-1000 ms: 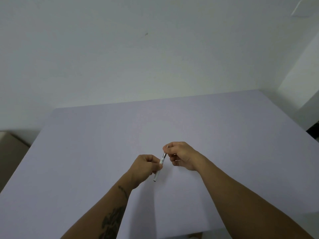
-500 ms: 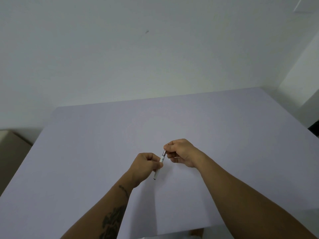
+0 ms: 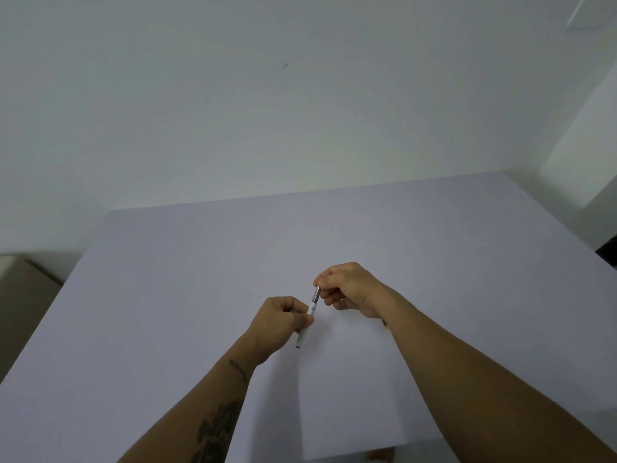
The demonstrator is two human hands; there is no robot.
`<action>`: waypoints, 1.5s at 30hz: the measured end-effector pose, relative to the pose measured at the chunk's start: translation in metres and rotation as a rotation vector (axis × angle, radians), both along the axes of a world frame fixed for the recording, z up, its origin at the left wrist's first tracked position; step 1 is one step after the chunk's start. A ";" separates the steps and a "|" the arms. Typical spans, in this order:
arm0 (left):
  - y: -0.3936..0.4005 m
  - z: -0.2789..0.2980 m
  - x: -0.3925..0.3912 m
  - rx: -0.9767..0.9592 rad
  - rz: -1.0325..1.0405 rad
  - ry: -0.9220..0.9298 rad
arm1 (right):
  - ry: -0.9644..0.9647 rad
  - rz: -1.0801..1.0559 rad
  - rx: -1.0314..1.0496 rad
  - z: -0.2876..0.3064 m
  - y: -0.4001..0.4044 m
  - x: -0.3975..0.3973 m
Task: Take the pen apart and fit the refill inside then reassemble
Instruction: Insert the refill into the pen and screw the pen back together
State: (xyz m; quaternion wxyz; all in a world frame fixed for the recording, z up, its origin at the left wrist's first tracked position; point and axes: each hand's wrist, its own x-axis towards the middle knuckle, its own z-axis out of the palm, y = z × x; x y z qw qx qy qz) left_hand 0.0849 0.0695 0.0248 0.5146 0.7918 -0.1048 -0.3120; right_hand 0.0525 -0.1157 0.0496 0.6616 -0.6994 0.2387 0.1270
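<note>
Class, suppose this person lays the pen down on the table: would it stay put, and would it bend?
The pen, held by the left hand and right hand, looks slim and round, so it would probably roll on the flat table. It looks straight between both grips, so likely stiff and light.

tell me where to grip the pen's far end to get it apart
Pinch the clear, metal-tipped section of the pen from the right, as the right hand does. The left hand grips the white barrel, so only that end is free.

A pale lilac table [image 3: 200, 295] is set against a plain white wall [image 3: 267, 111]; a beige box [image 3: 23, 289] is seen at nine o'clock.
</note>
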 end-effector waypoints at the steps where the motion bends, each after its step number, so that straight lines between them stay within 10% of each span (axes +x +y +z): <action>1: 0.000 0.000 0.000 0.004 0.000 -0.002 | -0.002 0.006 -0.016 0.000 0.000 0.001; 45: -0.012 0.010 0.001 0.049 -0.043 -0.052 | -0.035 -0.029 -0.111 -0.010 -0.007 -0.009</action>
